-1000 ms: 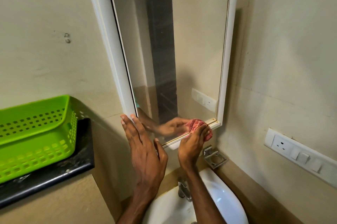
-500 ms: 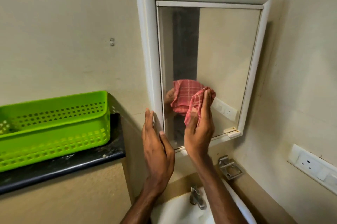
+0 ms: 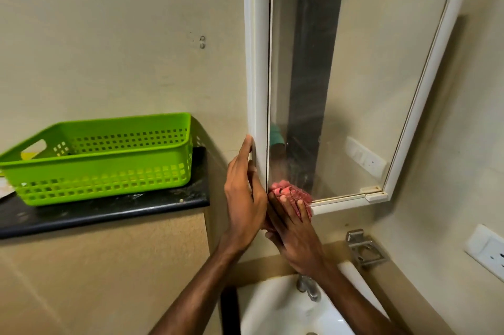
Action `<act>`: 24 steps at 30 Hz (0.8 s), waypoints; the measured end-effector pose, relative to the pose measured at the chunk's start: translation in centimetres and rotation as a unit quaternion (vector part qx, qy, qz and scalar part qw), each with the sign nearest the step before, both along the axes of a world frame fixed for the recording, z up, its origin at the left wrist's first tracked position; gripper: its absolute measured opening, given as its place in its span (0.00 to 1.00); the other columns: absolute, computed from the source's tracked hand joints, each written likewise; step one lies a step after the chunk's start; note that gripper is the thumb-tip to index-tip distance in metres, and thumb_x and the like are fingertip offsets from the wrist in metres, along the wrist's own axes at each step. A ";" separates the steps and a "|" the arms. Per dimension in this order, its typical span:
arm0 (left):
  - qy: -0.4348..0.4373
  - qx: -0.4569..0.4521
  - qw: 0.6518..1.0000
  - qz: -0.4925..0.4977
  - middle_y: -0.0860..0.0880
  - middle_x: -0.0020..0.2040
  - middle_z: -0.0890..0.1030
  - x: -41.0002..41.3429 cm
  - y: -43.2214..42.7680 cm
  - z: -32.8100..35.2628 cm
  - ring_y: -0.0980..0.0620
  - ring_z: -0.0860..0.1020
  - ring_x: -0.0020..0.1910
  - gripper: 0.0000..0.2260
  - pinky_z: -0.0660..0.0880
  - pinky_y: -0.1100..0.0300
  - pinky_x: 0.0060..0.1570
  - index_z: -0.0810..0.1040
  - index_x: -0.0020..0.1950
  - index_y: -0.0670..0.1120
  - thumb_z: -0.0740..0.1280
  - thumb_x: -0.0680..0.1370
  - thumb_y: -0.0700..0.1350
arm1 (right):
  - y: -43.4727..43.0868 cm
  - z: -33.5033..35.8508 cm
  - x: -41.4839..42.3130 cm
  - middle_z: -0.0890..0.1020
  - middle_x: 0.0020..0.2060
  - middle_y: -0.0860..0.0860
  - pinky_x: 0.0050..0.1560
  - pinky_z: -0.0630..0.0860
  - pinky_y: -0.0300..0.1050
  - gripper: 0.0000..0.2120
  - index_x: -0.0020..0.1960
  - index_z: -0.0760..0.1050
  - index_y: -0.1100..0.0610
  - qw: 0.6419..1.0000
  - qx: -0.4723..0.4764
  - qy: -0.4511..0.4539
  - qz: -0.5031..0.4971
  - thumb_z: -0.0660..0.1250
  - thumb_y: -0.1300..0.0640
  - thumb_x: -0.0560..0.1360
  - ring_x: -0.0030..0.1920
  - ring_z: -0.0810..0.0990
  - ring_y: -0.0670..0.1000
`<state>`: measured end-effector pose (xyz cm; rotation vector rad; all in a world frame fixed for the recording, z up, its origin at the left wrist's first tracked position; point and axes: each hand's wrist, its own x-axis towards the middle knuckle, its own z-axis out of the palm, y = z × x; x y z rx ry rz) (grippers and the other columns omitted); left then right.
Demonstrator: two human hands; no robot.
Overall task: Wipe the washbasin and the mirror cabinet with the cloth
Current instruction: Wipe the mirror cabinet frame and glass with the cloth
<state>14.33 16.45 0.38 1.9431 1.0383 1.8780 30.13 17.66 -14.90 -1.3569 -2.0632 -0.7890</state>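
Pink checked cloth (image 3: pixel 291 194) now at lower left corner of mirror glass, bunched small; half a second earlier spread higher, mid-pane. Pressed there by right hand (image 3: pixel 296 228), fingers (image 3: pixel 300 206) flat over cloth, clamping it against glass and lower frame. Left hand (image 3: pixel 245 195) shifted up along left outer edge of mirror cabinet (image 3: pixel 255 67); fingers straight and together, palm against frame side, nothing gripped. Hands now touching, formerly slightly apart. View shifted: cabinet now upper right of frame, more wall visible at left.

Green perforated basket (image 3: pixel 103 160) at left centre, on black countertop (image 3: pixel 109 212); something yellowish seen through handle slot at far left, otherwise contents not discernible. White washbasin (image 3: pixel 275 307) at bottom centre, tap (image 3: pixel 306 284) at back rim, bowl interior mostly hidden by right forearm. Metal holder (image 3: pixel 362 247) on wall at lower right, beside socket (image 3: pixel 488 250).
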 end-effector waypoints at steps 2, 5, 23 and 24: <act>0.001 -0.004 1.000 -0.003 0.52 0.77 0.71 0.0 -0.1 0.1 0.61 0.67 0.76 0.28 0.70 0.56 0.74 0.65 0.80 0.44 0.60 0.80 0.30 | 0.2 -0.4 0.4 0.49 0.85 0.47 0.81 0.51 0.62 0.31 0.84 0.58 0.52 1.000 0.011 -0.022 -0.005 0.59 0.44 0.83 0.85 0.46 0.51; 0.001 -0.019 1.000 -0.008 0.52 0.77 0.71 -0.2 -0.6 0.3 0.63 0.67 0.75 0.27 0.68 0.62 0.74 0.66 0.80 0.44 0.60 0.80 0.30 | 0.5 0.3 1.0 0.54 0.84 0.48 0.83 0.42 0.58 0.29 0.83 0.61 0.51 0.998 0.028 -0.056 0.001 0.59 0.45 0.84 0.85 0.47 0.50; -0.030 0.024 0.998 0.048 0.53 0.73 0.71 1.7 0.2 7.6 0.53 0.73 0.71 0.23 0.73 0.47 0.70 0.62 0.81 0.50 0.59 0.85 0.49 | 3.9 24.5 3.0 0.55 0.84 0.53 0.82 0.53 0.64 0.31 0.85 0.54 0.54 0.970 0.181 -0.152 0.062 0.58 0.46 0.86 0.84 0.53 0.55; -0.033 0.028 0.998 0.052 0.56 0.72 0.70 1.9 0.2 8.4 0.53 0.72 0.72 0.24 0.72 0.48 0.71 0.61 0.82 0.50 0.59 0.85 0.49 | 4.0 26.7 2.9 0.55 0.84 0.53 0.82 0.53 0.64 0.31 0.85 0.53 0.54 0.968 0.195 -0.150 0.054 0.56 0.45 0.86 0.84 0.53 0.55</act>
